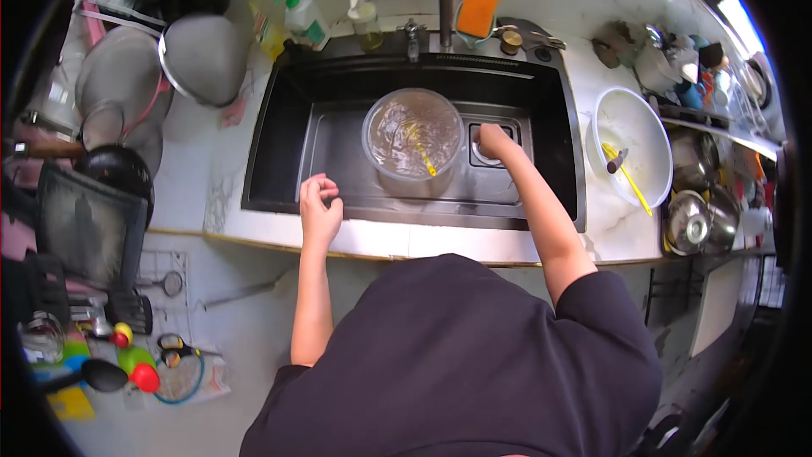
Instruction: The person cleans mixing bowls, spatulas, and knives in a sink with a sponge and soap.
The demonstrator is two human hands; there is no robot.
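A clear round tub [370,156] of water stands in the black sink [338,207], with a yellow-handled utensil [430,165] in it; the utensil's far end is blurred by the water. My right hand [496,142] is closed over the square drain [489,159], right of the tub. Whatever its fingers may hold is hidden. Above the sink's front left edge, my left hand [320,207] has loosely bent fingers, the thumb apart from them, and nothing in its grasp.
A white bowl [655,131] with a yellow-handled tool [630,182] across it sits right of the sink. Behind the sink are a faucet [413,41], pump bottles [306,24] and an orange sponge [479,11]. Strainers [203,59] and pans hang at left.
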